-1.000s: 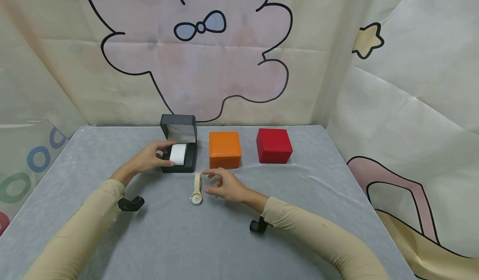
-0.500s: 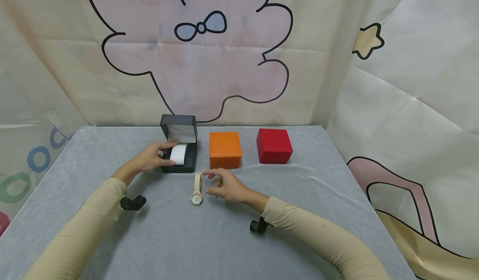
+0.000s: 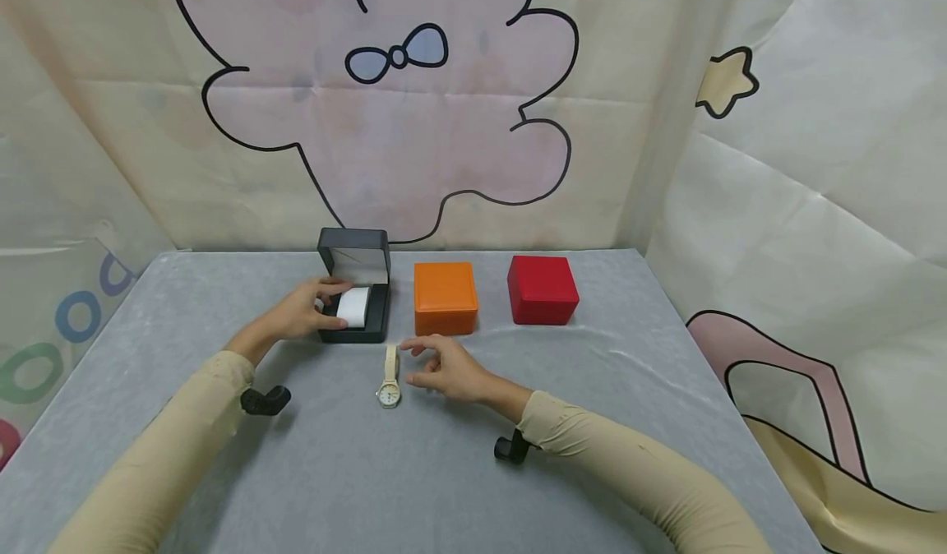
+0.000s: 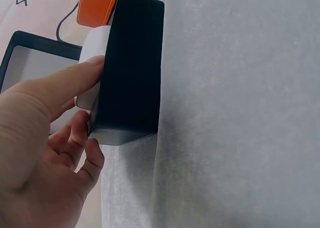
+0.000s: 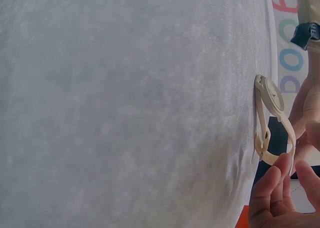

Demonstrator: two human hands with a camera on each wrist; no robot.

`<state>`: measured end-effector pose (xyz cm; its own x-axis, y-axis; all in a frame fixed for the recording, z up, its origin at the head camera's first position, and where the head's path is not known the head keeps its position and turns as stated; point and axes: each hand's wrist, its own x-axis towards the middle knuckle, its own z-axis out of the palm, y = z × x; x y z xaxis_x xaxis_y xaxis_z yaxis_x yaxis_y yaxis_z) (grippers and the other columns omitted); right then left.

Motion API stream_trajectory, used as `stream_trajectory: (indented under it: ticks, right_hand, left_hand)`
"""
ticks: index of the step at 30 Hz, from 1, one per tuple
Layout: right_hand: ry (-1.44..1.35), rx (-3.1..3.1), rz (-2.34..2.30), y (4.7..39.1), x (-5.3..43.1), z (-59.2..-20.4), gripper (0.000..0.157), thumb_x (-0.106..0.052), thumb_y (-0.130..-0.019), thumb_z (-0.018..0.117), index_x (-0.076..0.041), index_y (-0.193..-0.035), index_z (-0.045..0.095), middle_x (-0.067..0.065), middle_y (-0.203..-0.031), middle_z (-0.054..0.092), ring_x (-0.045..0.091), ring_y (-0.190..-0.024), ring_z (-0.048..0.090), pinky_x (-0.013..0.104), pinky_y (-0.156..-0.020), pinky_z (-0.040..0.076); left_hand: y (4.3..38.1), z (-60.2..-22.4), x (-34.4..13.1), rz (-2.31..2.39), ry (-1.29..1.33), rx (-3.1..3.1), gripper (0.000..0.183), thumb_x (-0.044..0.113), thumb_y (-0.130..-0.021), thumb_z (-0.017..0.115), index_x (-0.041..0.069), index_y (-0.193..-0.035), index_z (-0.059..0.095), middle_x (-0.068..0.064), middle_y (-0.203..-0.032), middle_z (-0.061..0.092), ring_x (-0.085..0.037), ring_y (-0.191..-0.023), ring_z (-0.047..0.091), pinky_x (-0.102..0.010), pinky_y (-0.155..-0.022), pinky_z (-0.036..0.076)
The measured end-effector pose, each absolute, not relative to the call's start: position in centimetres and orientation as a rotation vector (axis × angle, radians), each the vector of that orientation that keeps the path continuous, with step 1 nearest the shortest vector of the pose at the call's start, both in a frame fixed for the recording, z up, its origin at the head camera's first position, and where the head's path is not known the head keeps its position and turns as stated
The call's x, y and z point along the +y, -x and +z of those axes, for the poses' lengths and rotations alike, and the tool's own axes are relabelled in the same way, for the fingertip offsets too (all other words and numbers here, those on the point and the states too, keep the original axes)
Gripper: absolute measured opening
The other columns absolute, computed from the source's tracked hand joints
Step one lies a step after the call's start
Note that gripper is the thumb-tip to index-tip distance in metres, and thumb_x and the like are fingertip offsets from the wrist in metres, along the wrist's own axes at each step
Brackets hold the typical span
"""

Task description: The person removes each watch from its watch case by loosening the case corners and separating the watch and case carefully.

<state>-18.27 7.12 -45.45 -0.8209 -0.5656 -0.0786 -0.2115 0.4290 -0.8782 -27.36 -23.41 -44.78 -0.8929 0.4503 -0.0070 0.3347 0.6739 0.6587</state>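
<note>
On the grey cloth-covered surface (image 3: pixel 355 472) stands an open, square black box (image 3: pixel 380 309); the left hand (image 3: pixel 298 311) seems to pinch its rounded white cushion (image 3: pixel 354 306); the right hand (image 3: pixel 449 371), fingers parted, is beside a round cream-strapped watch (image 3: pixel 388 391) before the box.

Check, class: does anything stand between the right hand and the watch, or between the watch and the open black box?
Nothing visible stands between the right hand and the watch. Between the watch and the open black box, only grey cloth shows. At the box, the left hand grips the white cushion inside.
</note>
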Motion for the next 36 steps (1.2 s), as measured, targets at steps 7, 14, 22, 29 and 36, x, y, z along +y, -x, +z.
stream_trajectory:
  ticks: [7,14,22,29,36]
  right_hand:
    - [0.668,2.309,-1.366,18.24,7.14,-45.44,0.046,-0.008,-0.09,0.075,-0.009,-0.135,0.063,0.021,-0.128,0.059,0.009,-0.064,0.054,0.02,-0.054,0.045]
    - [0.694,2.31,-1.37,18.28,7.09,-45.44,0.045,-0.008,-0.09,0.075,-0.008,-0.134,0.063,0.023,-0.128,0.06,0.009,-0.064,0.054,0.02,-0.054,0.045]
    - [0.694,2.296,-1.381,18.27,7.11,-45.39,0.045,-0.008,-0.091,0.075,-0.008,-0.134,0.064,0.023,-0.128,0.059,0.009,-0.064,0.053,0.021,-0.054,0.045]
    - [0.677,2.279,-1.39,18.29,7.2,-45.4,0.044,-0.006,-0.092,0.073,-0.006,-0.135,0.063,0.025,-0.13,0.058,0.01,-0.064,0.053,0.02,-0.055,0.044]
    - [0.693,2.28,-1.4,18.39,7.51,-44.99,0.041,-0.006,-0.095,0.068,0.001,-0.135,0.061,0.03,-0.128,0.06,0.014,-0.07,0.055,0.019,-0.059,0.046]
  left_hand:
    - [27.56,-44.69,-23.33,0.987,-0.664,2.733,0.068,0.015,-0.086,0.081,-0.002,-0.144,0.052,-0.035,-0.145,0.047,-0.031,-0.099,0.053,-0.031,-0.077,0.044]
    - [27.54,-44.64,-22.99,0.95,-0.642,2.764,0.065,0.015,-0.084,0.082,0.0,-0.142,0.056,-0.03,-0.137,0.054,-0.029,-0.097,0.052,-0.033,-0.076,0.042]
    - [27.32,-44.9,-22.86,0.92,-0.662,2.783,0.066,0.014,-0.082,0.083,-0.001,-0.14,0.057,-0.033,-0.135,0.051,-0.032,-0.099,0.053,-0.037,-0.079,0.044]
    - [27.07,-44.69,-23.18,0.956,-0.641,2.72,0.071,0.02,-0.086,0.08,-0.002,-0.146,0.05,-0.035,-0.143,0.044,-0.037,-0.108,0.051,-0.048,-0.088,0.047]
    - [26.69,-44.25,-23.62,1.057,-0.646,2.678,0.06,0.021,-0.094,0.072,0.0,-0.146,0.051,-0.027,-0.143,0.05,-0.033,-0.108,0.053,-0.041,-0.084,0.047]
